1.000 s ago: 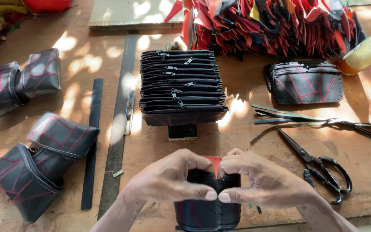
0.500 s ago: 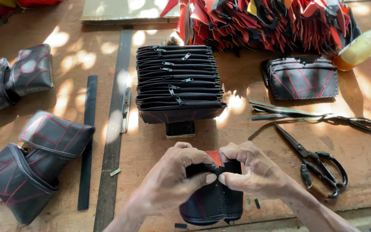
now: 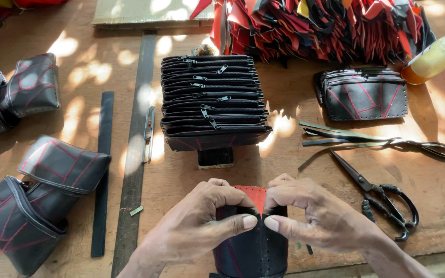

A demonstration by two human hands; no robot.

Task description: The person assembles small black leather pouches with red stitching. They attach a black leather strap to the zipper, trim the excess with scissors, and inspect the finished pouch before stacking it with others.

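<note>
Both hands pinched one black pouch [image 3: 251,247] at its top edge: the left hand [image 3: 197,226] and the right hand [image 3: 318,219] each had a closed grip on it, thumbs meeting at the middle and fingers curled over the rim, where a red lining [image 3: 253,195] showed between them. The pouch stood at the near edge of the wooden table [image 3: 284,164], its lower part running out of view.

Just beyond the pouch sat a small dark block [image 3: 216,157], and behind that a stack of flat zippered pouches [image 3: 212,100]. Left of the stack lay a long metal ruler [image 3: 135,154] and, further left, a shorter black strip [image 3: 100,175]. Left of those rested finished pouches [image 3: 32,201] with red stitching, more of them [image 3: 16,95] further back. Right of the stack lay black scissors [image 3: 382,198], some loose dark strips [image 3: 346,135], and a smaller pile of stitched panels [image 3: 364,95]. Behind the stack rose a heap of red and black scraps [image 3: 325,25], with a yellowish bottle [image 3: 436,56] at its right.
</note>
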